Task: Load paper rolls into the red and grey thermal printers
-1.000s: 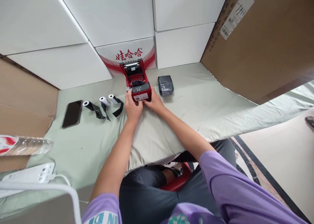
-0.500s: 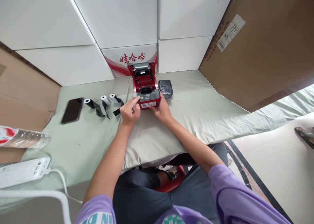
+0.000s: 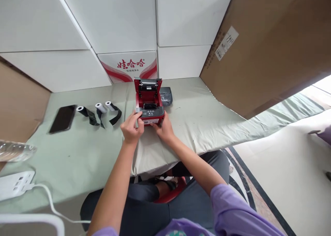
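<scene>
A small red printer (image 3: 148, 103) with a grey front panel stands on the pale green cloth (image 3: 85, 149), its lid raised toward the back. My left hand (image 3: 131, 128) grips its front left corner, with the thumb on the grey panel. Against the front right corner rests my right hand (image 3: 162, 129), fingers under the front edge. Three small paper rolls (image 3: 99, 109) with black strips lie to the left of the printer.
A dark grey device (image 3: 165, 96) lies behind the printer on the right. A black phone (image 3: 60, 118) lies further left. A plastic bottle (image 3: 14, 150) and a white power strip (image 3: 15, 184) are near the left edge. White boxes (image 3: 116, 25) and brown cardboard (image 3: 263, 49) wall the back and right.
The printer has come nearer along the cloth with both hands on it. My left thumb now lies on the grey panel. The camera view has shifted.
</scene>
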`<state>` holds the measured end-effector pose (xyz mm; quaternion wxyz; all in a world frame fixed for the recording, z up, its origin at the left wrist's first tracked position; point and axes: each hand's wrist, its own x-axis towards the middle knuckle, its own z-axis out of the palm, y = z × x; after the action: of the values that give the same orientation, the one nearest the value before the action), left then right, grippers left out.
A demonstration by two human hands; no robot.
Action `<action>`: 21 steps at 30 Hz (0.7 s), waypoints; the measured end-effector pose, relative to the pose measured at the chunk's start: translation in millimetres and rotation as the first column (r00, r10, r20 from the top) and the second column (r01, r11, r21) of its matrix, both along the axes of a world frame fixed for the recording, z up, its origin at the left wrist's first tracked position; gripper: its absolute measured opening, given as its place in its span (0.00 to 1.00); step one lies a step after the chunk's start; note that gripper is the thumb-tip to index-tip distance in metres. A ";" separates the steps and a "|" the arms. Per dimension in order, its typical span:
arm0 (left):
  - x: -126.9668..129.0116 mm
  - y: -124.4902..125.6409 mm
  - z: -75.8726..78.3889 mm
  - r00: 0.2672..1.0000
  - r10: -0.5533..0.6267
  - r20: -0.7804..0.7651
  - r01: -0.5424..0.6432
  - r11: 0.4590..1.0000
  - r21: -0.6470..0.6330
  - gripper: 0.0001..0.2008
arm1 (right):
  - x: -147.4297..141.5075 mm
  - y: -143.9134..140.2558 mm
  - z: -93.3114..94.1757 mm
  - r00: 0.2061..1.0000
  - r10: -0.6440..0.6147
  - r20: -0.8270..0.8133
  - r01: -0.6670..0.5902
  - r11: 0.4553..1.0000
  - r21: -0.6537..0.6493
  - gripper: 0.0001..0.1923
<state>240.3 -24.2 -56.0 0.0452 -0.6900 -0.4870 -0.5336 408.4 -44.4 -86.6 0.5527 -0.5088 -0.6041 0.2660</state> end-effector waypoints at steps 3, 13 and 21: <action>7.7 -12.6 2.9 0.996 0.046 0.077 -0.048 0.998 0.031 0.17 | 0.8 -3.5 -1.0 0.999 0.026 0.019 -0.026 1.000 -0.004 0.45; -10.2 -23.5 -14.3 0.984 0.086 0.157 -0.079 0.996 -0.052 0.15 | 6.5 -8.4 0.2 0.984 0.132 0.117 -0.137 0.990 0.029 0.44; -9.4 -11.6 -17.3 0.962 0.076 0.260 -0.042 0.990 -0.136 0.17 | 10.3 -3.5 -3.5 0.984 0.117 0.133 -0.128 0.989 0.072 0.47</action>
<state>231.0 -35.8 -73.3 -0.0491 -0.5991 -0.5425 -0.5868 418.7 -47.9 -90.1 0.5152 -0.4641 -0.6787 0.2418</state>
